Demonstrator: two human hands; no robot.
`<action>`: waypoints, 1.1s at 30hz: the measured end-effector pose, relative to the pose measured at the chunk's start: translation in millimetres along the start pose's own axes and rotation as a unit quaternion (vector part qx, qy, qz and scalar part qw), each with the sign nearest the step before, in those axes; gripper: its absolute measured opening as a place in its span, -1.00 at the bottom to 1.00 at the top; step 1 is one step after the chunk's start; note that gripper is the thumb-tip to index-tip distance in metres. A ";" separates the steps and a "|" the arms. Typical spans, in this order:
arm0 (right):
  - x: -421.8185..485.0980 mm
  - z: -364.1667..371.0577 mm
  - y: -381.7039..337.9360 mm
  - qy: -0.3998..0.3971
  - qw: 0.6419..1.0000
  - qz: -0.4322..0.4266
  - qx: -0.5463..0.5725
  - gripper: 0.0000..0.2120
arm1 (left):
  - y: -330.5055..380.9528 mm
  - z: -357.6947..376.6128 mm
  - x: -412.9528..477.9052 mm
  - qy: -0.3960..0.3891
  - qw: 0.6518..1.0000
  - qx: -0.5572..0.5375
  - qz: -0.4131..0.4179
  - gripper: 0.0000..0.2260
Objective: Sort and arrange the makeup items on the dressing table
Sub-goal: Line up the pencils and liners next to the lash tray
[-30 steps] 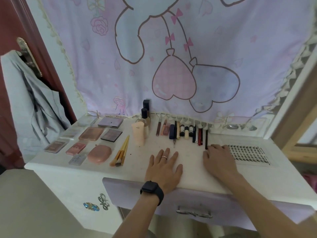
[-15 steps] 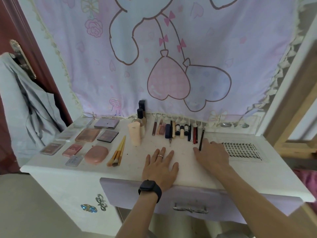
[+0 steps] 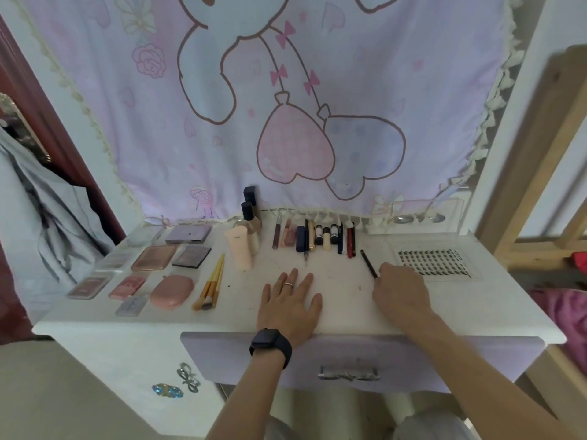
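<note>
On the white dressing table point(image 3: 444, 315) my left hand point(image 3: 290, 304) lies flat, fingers spread, with a ring and a black watch. My right hand point(image 3: 401, 290) rests on the top and pinches the near end of a thin black pencil point(image 3: 368, 262), which slants away to the left. Behind it lies a row of lipsticks, pens and small tubes point(image 3: 317, 238). Flat palettes point(image 3: 152, 258), a pink oval compact point(image 3: 171, 291), yellow-handled brushes point(image 3: 211, 282), a peach tube point(image 3: 239, 250) and dark-capped bottles point(image 3: 251, 217) fill the left half.
A clear lash tray point(image 3: 433, 260) lies right of my right hand. A pink cartoon cloth point(image 3: 286, 106) hangs behind the table. The purple drawer point(image 3: 349, 360) juts out below. A grey garment point(image 3: 41, 217) hangs on the door at left; a wooden frame point(image 3: 540, 147) stands at right.
My right hand has drawn the black pencil out of the row toward me and tilted it. The left hand has stayed flat in place.
</note>
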State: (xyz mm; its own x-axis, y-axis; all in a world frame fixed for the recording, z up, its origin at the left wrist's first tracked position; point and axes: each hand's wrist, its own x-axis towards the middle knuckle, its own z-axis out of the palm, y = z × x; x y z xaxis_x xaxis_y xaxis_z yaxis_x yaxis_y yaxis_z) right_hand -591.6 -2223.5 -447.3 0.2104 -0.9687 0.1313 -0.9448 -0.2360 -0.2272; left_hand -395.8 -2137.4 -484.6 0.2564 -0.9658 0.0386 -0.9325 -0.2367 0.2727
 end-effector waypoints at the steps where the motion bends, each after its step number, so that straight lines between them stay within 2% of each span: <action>1: -6.2 0.0 4.1 0.004 0.999 -0.008 0.045 -0.85 | 0.1 -1.0 -0.7 0.006 1.000 -0.008 0.000 -0.45; 3: -21.4 -1.2 11.8 -0.012 0.984 -0.017 0.180 -0.80 | -0.2 -2.8 -2.2 0.032 0.999 -0.044 0.002 -0.42; 5: -35.8 -2.6 18.8 -0.070 0.944 -0.019 0.323 -0.84 | 1.7 -6.2 -5.7 0.074 0.993 -0.078 0.039 -0.36; 7: -44.3 -3.8 25.7 -0.125 0.913 -0.036 0.387 -0.86 | 8.3 -11.3 -12.0 0.126 0.982 -0.053 0.130 -0.37; 10: -48.7 -11.7 32.4 -0.147 0.871 -0.055 0.466 -0.85 | 17.6 -14.2 -15.4 0.220 0.929 0.047 0.295 -0.64; 12: -49.0 -18.3 35.7 -0.132 0.858 -0.063 0.493 -0.86 | 21.9 -19.0 -15.7 0.253 0.897 0.077 0.355 -0.84; 14: -50.1 -21.6 36.6 -0.137 0.867 -0.064 0.474 -0.87 | 27.3 -25.2 -17.3 0.250 0.893 0.094 0.363 -0.91; 16: -54.0 -22.6 35.1 -0.163 0.894 -0.080 0.410 -0.71 | 30.9 -30.7 -18.2 0.249 0.888 0.109 0.372 -0.85; 18: -59.3 -21.3 34.7 -0.184 0.900 -0.097 0.383 -0.58 | 30.7 -37.3 -20.3 0.242 0.878 0.115 0.396 -0.75; 19: -61.9 -20.7 34.7 -0.199 0.888 -0.098 0.402 -0.56 | 29.3 -40.5 -21.5 0.236 0.874 0.121 0.407 -0.73; 22: -69.0 -21.1 35.1 -0.276 0.819 -0.076 0.497 -0.52 | 25.8 -46.5 -27.9 0.239 0.855 0.151 0.435 -0.66; 24: -71.6 -23.1 35.5 -0.321 0.781 -0.058 0.533 -0.52 | 24.5 -49.9 -32.3 0.240 0.844 0.162 0.451 -0.72; 25: -72.2 -23.9 35.1 -0.329 0.775 -0.062 0.536 -0.52 | 24.2 -52.0 -33.8 0.241 0.840 0.166 0.458 -0.76; 26: -72.4 -24.1 34.9 -0.318 0.791 -0.079 0.517 -0.52 | 23.9 -53.8 -34.6 0.240 0.836 0.167 0.464 -0.78; 28: -73.6 -25.0 33.5 -0.247 0.859 -0.137 0.427 -0.53 | 22.4 -55.5 -35.7 0.232 0.832 0.158 0.480 -0.77; 29: -74.9 -26.2 33.8 -0.213 0.881 -0.164 0.388 -0.55 | 19.7 -55.3 -37.3 0.222 0.836 0.147 0.480 -0.72; 31: -76.6 -29.4 43.3 -0.157 0.902 -0.180 0.360 -0.60 | 6.4 -55.9 -40.8 0.196 0.869 0.123 0.438 -0.66; 33: -74.0 -35.0 64.4 -0.095 0.915 -0.159 0.359 -0.65 | -14.5 -58.8 -43.3 0.198 0.906 0.098 0.362 -0.70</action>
State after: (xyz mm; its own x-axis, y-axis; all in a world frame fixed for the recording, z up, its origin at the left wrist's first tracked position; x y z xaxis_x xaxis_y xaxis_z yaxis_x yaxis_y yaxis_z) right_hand -676.8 -2164.3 -437.9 0.5501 -0.8221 0.1464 -0.4347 -0.4316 -0.7904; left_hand -378.4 -2085.9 -433.7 -0.4048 -0.7711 0.4915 -0.9101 0.3916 -0.1352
